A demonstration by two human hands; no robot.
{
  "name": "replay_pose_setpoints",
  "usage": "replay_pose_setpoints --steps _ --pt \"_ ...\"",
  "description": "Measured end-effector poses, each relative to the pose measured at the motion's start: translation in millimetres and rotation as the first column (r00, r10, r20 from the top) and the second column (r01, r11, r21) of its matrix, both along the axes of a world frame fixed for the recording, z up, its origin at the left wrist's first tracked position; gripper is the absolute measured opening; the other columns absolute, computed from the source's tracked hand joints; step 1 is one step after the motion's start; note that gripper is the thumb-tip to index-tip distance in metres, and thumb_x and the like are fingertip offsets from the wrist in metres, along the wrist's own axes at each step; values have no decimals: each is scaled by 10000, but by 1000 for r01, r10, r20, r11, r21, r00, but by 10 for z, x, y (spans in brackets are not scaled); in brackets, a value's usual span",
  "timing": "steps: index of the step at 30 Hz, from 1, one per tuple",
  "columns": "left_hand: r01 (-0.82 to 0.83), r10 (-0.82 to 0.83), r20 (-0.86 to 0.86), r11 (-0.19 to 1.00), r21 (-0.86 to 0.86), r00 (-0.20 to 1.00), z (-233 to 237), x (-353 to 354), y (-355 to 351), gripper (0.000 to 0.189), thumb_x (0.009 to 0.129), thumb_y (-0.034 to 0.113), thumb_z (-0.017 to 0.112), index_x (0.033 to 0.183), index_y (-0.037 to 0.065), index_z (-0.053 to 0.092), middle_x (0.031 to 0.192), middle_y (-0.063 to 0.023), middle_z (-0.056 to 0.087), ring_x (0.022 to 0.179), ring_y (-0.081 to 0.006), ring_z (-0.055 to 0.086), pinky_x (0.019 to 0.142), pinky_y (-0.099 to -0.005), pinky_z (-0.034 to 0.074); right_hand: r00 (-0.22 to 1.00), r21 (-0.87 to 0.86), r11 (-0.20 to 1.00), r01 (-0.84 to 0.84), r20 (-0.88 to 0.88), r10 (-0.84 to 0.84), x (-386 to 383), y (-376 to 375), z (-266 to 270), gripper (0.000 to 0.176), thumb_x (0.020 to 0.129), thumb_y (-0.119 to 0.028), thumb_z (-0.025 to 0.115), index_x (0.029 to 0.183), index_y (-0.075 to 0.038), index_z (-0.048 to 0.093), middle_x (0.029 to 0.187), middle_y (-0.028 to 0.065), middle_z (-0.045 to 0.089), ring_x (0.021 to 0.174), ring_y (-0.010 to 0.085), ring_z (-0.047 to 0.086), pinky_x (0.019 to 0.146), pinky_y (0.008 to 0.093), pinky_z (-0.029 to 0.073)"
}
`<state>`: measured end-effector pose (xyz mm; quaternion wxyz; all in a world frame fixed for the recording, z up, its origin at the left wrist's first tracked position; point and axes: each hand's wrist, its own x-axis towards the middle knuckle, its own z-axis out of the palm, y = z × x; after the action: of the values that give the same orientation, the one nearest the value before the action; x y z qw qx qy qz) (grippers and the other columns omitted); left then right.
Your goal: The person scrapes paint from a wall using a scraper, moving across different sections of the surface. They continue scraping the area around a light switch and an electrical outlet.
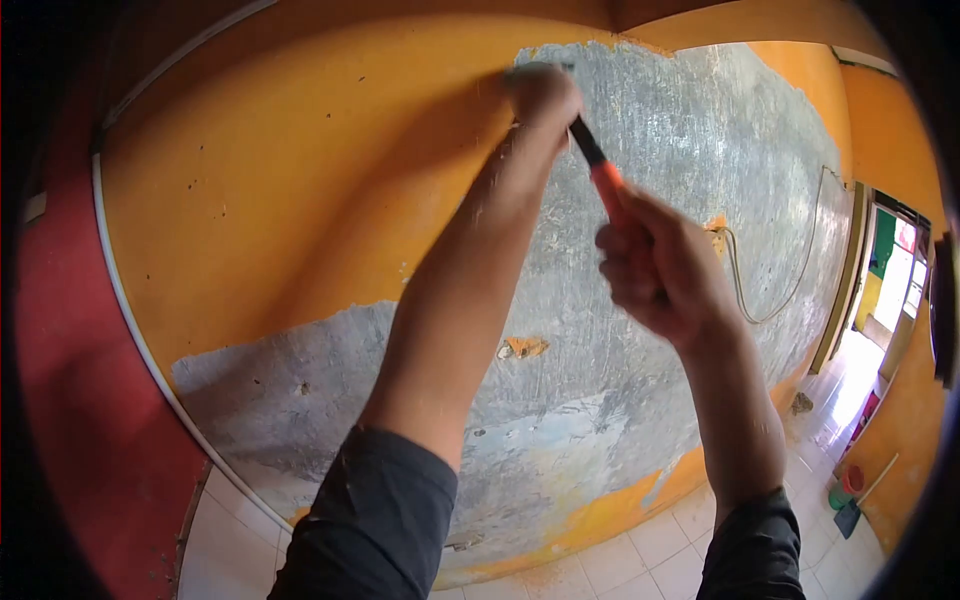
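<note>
My right hand point(668, 268) is closed round the red-orange grip of a long-handled scraper point(604, 176), whose shaft is black above the grip. Higher up, my left hand point(546, 96) is closed on the tool near its head, slightly blurred, and hides most of it. A dark strip of the head shows beside my knuckles, against the wall where orange paint point(300, 170) meets a bare grey patch point(670, 120). The paint's edge is ragged there.
A loose cable point(742, 290) hangs from the wall on the right. White trim point(125, 290) runs down the left, beside a red wall point(75, 400). A dustpan point(848, 517) and a bucket point(846, 486) stand on the tiled floor point(610, 555) near a doorway.
</note>
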<state>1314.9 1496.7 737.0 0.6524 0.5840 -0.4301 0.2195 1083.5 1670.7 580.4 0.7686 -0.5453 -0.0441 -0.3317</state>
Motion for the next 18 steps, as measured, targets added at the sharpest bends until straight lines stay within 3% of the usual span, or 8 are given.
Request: replay_pose_setpoints --steps 3,6,10,12,13,14,16,18 --pt "288 -262 -127 914 286 957 387 -320 811 380 956 250 432 1045 -24 680 890 -170 702 730 -279 700 660 -447 558 995 -23 997 68 74 -67 209 -106 395 128 1019 -281 474 1066 -197 559 639 -76 366 448 23 309 346 170 204" --pt "-165 25 368 920 355 930 626 -84 347 341 931 209 446 982 -13 700 766 -176 688 687 -287 698 624 -415 558 995 7 996 86 47 -87 131 -64 396 160 1020 -282 471 1117 -198 565 639 -78 361 446 23 304 344 169 205" --pt "414 -425 13 874 -255 905 -328 -119 310 341 925 258 392 674 72 528 523 -60 483 447 -194 487 428 -362 382 991 91 987 130 -45 -126 -2 160 -92 185 1017 -322 480 1146 -234 579 652 -63 410 438 24 331 332 175 210" --pt "455 -466 -319 883 -112 825 -235 -454 818 278 899 176 488 970 -6 686 802 -178 696 777 -259 705 682 -367 557 995 80 993 91 -48 -87 17 88 -83 169 1016 -321 482 1130 -233 572 648 -65 406 434 21 326 330 176 208" --pt "83 -101 122 986 146 987 54 -230 474 271 901 166 482 965 -13 675 787 -176 690 739 -257 699 652 -370 553 999 41 998 53 -5 -53 72 4 -3 125 1015 -306 483 1042 -190 519 675 -31 433 453 42 342 355 185 229" --pt "-374 197 592 908 192 782 188 -96 274 264 903 157 476 959 -20 664 771 -175 685 700 -255 693 621 -372 550 999 3 1000 17 34 -17 119 -64 89 158 1014 -292 483 953 -147 466 702 3 460 472 64 358 379 195 250" --pt "175 -160 -73 941 288 984 413 -391 783 239 866 137 517 752 -17 660 622 -163 642 527 -267 652 496 -396 515 993 -41 994 101 65 -98 153 -148 355 169 1004 -271 494 910 -131 472 695 2 469 469 60 352 373 193 249" --pt "-379 339 290 920 94 895 249 -795 842 236 868 145 522 772 -16 666 600 -175 633 517 -274 650 494 -388 519 995 -40 995 86 47 -84 67 -167 460 155 1014 -280 483 1129 -204 556 653 -73 384 437 13 294 326 156 198"
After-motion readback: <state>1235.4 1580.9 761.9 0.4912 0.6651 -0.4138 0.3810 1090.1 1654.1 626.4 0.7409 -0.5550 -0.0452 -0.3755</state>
